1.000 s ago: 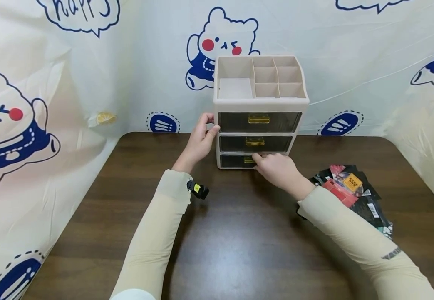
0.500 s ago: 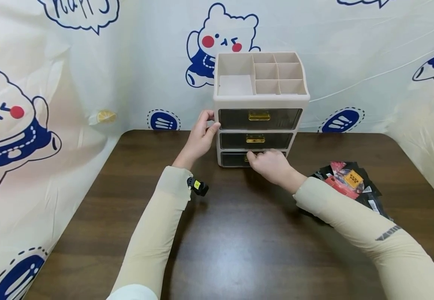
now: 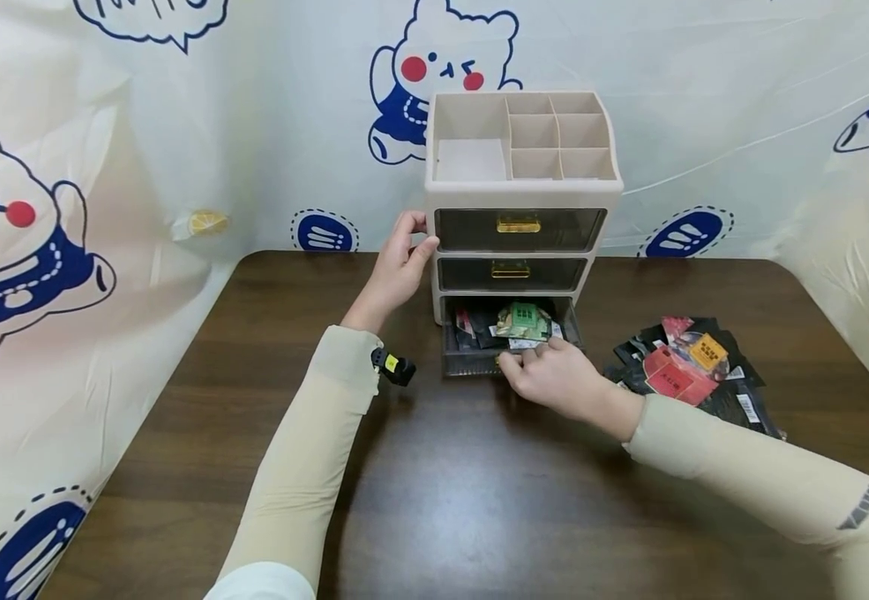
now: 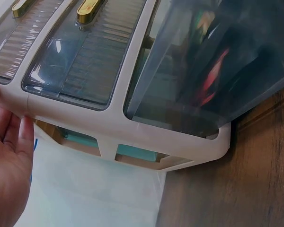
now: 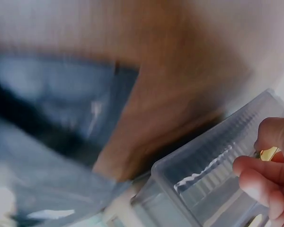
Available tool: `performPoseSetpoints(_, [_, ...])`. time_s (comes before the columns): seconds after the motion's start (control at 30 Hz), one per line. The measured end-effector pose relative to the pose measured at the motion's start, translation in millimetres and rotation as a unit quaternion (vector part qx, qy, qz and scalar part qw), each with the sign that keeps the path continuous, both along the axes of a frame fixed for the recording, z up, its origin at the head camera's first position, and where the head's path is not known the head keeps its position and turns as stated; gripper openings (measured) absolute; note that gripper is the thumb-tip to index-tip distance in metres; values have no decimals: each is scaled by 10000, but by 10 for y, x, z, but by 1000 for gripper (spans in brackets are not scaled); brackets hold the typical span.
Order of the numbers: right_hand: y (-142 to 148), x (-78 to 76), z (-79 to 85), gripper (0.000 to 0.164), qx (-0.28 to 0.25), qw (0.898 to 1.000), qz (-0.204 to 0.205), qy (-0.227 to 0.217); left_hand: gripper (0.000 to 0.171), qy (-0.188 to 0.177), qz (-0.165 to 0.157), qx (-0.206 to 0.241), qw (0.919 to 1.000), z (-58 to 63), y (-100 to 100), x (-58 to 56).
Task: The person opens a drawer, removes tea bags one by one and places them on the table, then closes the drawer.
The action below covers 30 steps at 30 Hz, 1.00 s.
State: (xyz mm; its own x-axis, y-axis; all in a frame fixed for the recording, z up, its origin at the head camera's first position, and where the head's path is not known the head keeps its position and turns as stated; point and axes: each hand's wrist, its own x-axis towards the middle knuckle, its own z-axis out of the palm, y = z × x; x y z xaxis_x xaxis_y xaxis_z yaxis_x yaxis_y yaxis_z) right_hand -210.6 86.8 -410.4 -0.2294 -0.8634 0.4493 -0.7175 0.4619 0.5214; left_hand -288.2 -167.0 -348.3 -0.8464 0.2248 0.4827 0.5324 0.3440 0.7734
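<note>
A cream desktop organizer (image 3: 524,196) with three dark see-through drawers stands at the back of the table. My left hand (image 3: 397,271) holds its left side, thumb on the front edge and fingers along the side wall (image 4: 61,109). The bottom drawer (image 3: 471,364) is pulled out. In it lie a green packet (image 3: 524,319) and several dark packets (image 3: 482,321). My right hand (image 3: 561,379) pinches the gold handle (image 5: 269,153) of this drawer between thumb and curled fingers. The middle drawer (image 3: 471,273) and top drawer (image 3: 471,229) are closed.
To the right, a loose pile of black and red packets (image 3: 681,375) lies on the brown wooden table (image 3: 434,500), close to my right forearm. A printed curtain (image 3: 292,125) hangs right behind the organizer.
The bottom drawer has come out toward me with my right hand on its handle, and packets inside now show. My left hand stays on the organizer's side.
</note>
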Motion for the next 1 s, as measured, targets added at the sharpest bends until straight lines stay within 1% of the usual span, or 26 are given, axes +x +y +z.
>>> performPoseSetpoints(0.1, [-13, 135, 5, 21, -143, 9997, 74, 166, 23, -2, 32, 31, 10000, 23, -16, 2])
performPoseSetpoints(0.2, [-27, 234, 6, 23, -274, 9994, 124, 149, 23, 15, 59, 28, 10000, 42, -26, 2])
performPoseSetpoints(0.3, [-42, 285, 23, 22, -310, 9994, 129, -78, 23, 69, 13, 92, 9999, 49, -25, -3])
performPoseSetpoints(0.4, [-41, 283, 96, 20, -348, 9986, 85, -396, 22, 113, -49, 127, 9998, 30, -16, -7])
performPoseSetpoints(0.47, [-33, 249, 177, 18, -541, 9968, 30, -596, 21, 75, -94, 146, 9998, 74, 10, 56])
performPoseSetpoints(0.53, [-25, 194, 269, 16, -808, 9937, 8, -776, 21, 74, -94, 138, 9998, 53, 7, 71])
performPoseSetpoints(0.63, [-22, 77, 426, 17, -1186, 9873, -71, -1053, 20, 42, -63, 121, 9999, 38, -14, 89])
performPoseSetpoints(0.7, [-21, -39, 552, 16, -1191, 9826, -196, -1415, 21, 56, -12, 69, 10000, -21, -48, 26])
performPoseSetpoints(0.77, [-34, -171, 687, 16, -947, 9744, -420, -1993, 21, 31, 23, 46, 10000, -11, -53, 9])
performPoseSetpoints(0.83, [-67, -311, 809, 11, -449, 9601, -606, -2693, 22, 25, 17, 76, 10000, 5, -45, -1])
performPoseSetpoints(0.87, [-94, -378, 852, 6, -164, 9484, -667, -3094, 22, 20, -2, 104, 9999, 15, -35, 3])
performPoseSetpoints(0.9, [-126, -438, 890, 5, 146, 9330, -714, -3523, 22, 19, -26, 135, 9999, 28, -22, 11])
performPoseSetpoints(0.93, [-159, -494, 915, 10, 479, 9134, -777, -3966, 22, 22, -41, 157, 9999, 62, -1, 44])
performPoseSetpoints(1.0, [-226, -587, 943, 25, 1086, 8671, -924, -4773, 22, 31, -77, 187, 9998, 125, 43, 105])
